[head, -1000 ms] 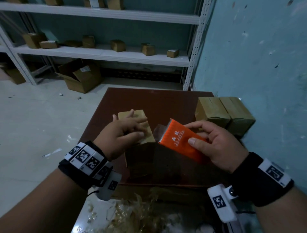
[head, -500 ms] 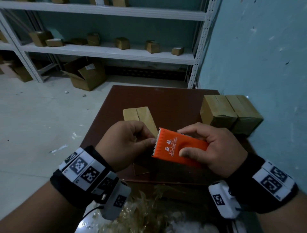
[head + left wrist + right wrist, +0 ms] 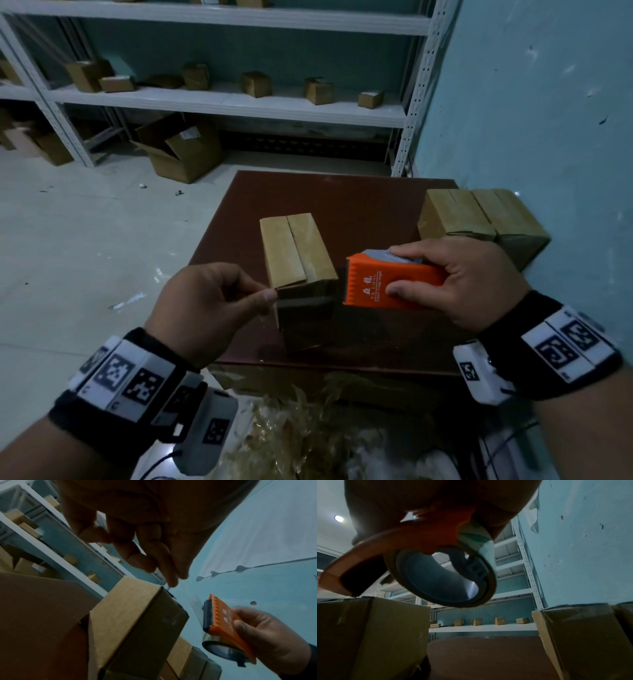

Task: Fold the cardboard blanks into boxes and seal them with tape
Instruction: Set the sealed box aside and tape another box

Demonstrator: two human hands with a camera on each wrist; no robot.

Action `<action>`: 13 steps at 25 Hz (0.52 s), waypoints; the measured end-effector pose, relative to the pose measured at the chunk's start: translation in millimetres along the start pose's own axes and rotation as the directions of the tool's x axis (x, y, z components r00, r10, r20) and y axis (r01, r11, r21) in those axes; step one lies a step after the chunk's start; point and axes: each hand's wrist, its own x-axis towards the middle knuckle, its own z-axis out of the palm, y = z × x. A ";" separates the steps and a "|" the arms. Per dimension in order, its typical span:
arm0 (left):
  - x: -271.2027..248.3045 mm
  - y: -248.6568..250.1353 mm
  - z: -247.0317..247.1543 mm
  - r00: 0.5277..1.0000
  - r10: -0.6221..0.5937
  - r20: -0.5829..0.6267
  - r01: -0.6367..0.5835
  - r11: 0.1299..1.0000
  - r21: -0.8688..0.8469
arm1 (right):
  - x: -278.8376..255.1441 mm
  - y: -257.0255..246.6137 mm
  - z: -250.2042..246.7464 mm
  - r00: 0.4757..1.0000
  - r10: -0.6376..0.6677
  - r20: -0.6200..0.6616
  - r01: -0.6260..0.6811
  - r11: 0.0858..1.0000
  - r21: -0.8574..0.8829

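Two things are being kept apart on purpose, by the look of it. Biggest first: the dark brown wooden desk (image 3: pixel 342 205) carries everything, and a pair of already taped tan cardboard boxes (image 3: pixel 479 222) is parked at its far right corner against the blue wall, presumably so finished ones are out of the way.

Near the front edge the folded tan cardboard box (image 3: pixel 298 253) is stood with its flap seam facing up, which is how it needs to sit for sealing. No tape can be made out along that seam yet, so it's judged as not yet closed.

The orange plastic tape dispenser with its clear tape roll (image 3: pixel 387 284) is gripped by the right hand (image 3: pixel 472 284), thumb on the orange face and fingers (image 3: pixel 407 255) curled over the top, toothed edge pointed at the box.

The free tape end (image 3: pixel 305 301) is pinched between thumb and forefinger of the left hand (image 3: pixel 205 308) right at the box's near top edge, so the strip is probably kept taut before being stuck down.
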 end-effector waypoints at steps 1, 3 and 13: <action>0.2 -2.9 2.1 1.000 0.007 -0.022 -0.006 0.999 0.036 | 2.1 0.9 4.4 1.000 0.007 0.001 -0.007 0.999 -0.032; 2.7 -4.4 7.0 0.998 0.031 -0.061 -0.025 0.995 0.100 | 4.6 1.1 9.5 1.000 0.031 -0.004 -0.031 0.997 -0.072; 25.8 -9.4 4.9 0.961 0.217 -0.169 -0.134 0.905 0.403 | 18.6 -4.8 26.3 0.995 0.024 -0.093 -0.031 0.996 -0.079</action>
